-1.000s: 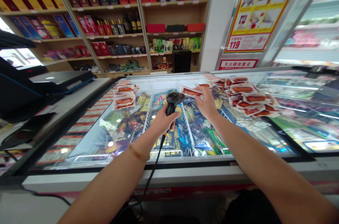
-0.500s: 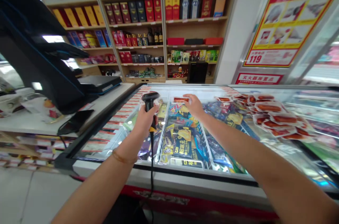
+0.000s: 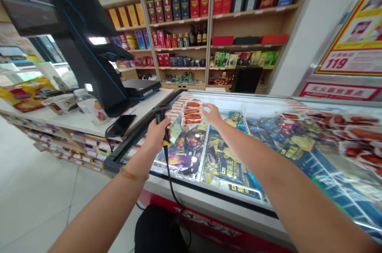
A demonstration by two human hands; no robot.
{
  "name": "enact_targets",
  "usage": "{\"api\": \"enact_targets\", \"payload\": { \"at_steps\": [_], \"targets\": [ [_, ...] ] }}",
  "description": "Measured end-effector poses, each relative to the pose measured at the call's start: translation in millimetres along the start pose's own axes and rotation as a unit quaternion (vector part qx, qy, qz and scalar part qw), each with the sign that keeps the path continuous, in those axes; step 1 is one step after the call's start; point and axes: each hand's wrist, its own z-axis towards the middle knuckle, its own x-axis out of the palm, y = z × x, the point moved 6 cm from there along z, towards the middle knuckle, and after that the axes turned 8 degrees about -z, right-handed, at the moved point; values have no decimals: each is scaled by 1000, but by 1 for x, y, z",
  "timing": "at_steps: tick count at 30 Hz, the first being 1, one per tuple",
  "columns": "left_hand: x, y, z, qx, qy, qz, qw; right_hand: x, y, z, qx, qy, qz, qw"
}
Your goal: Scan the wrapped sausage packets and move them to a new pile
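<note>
My left hand (image 3: 156, 135) is wrapped around the handle of a black barcode scanner (image 3: 161, 115), its head upright and its cord hanging down over the freezer's front. My right hand (image 3: 212, 115) pinches the right end of a packaged sausage (image 3: 192, 112). That pack lies among several similar sausage packs in a short column on the freezer's glass top. The fingertips are partly hidden against the pack. Long rows of thin red-and-white packs (image 3: 176, 110) line the glass to the left of the column.
More sausage packs (image 3: 362, 133) are piled on the right of the chest freezer (image 3: 227, 191). Bagged ice creams show through the glass. At the left, a counter (image 3: 158, 99) carries a black checkout machine (image 3: 86, 46) and a phone-like black device (image 3: 123, 124). Shelves of boxes stand behind.
My right hand has brought a sausage pack leftward to the column of packs on the glass. The view has turned left. My left hand still holds the scanner.
</note>
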Motion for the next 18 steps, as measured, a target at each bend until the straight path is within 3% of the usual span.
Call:
{"api": "enact_targets", "payload": {
  "at_steps": [5,13,16,18],
  "targets": [
    [58,27,-15,-43,53,-27,997,-62,-60,-16,32,-21,-118,992],
    [193,80,-71,-141,185,-74,970,-212,-199,-43,185,-70,-319,927],
    [220,98,-86,-155,213,-85,961,-248,-239,-45,232,-45,-360,903],
    [225,110,-90,-152,227,-66,960,-258,-257,-42,250,-13,-379,891]
  ]
}}
